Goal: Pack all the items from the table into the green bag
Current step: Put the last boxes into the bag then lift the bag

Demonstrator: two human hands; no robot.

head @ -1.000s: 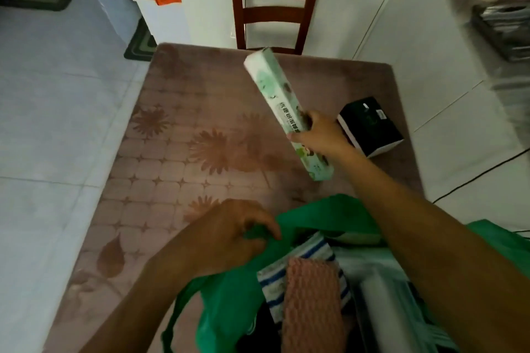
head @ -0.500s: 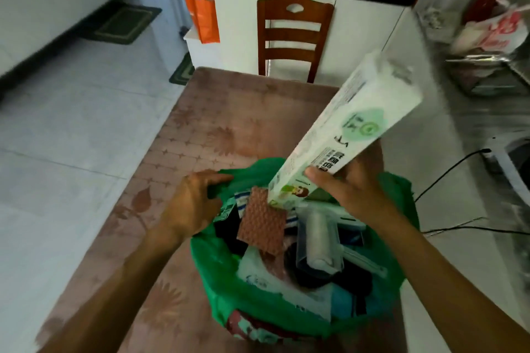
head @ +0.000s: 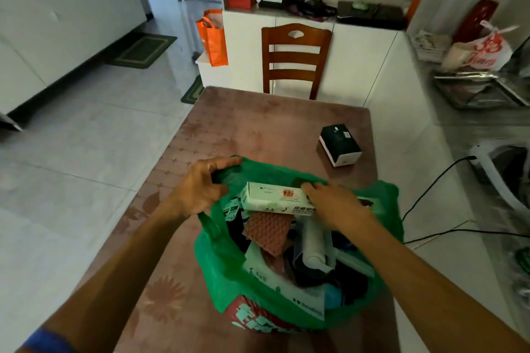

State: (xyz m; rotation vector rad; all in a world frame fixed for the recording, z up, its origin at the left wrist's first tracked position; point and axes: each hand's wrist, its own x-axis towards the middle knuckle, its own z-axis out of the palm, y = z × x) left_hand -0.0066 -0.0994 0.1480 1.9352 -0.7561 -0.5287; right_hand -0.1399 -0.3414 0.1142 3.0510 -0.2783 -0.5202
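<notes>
The green bag stands open on the brown table, stuffed with several items, among them a pink cloth and a white roller. My left hand grips the bag's far left rim. A long white and green box lies flat across the top of the bag's contents, and my right hand rests over its right end, fingers curled on it. A black and white box sits on the table to the far right of the bag.
A wooden chair stands at the table's far end before white cabinets. An orange bag sits on a low white unit to the left. Black cables run over the floor on the right, near a white appliance.
The long box went from held up over the table, to tilted into the bag's mouth, to lying flat on the contents. My left hand kept hold of the rim.
</notes>
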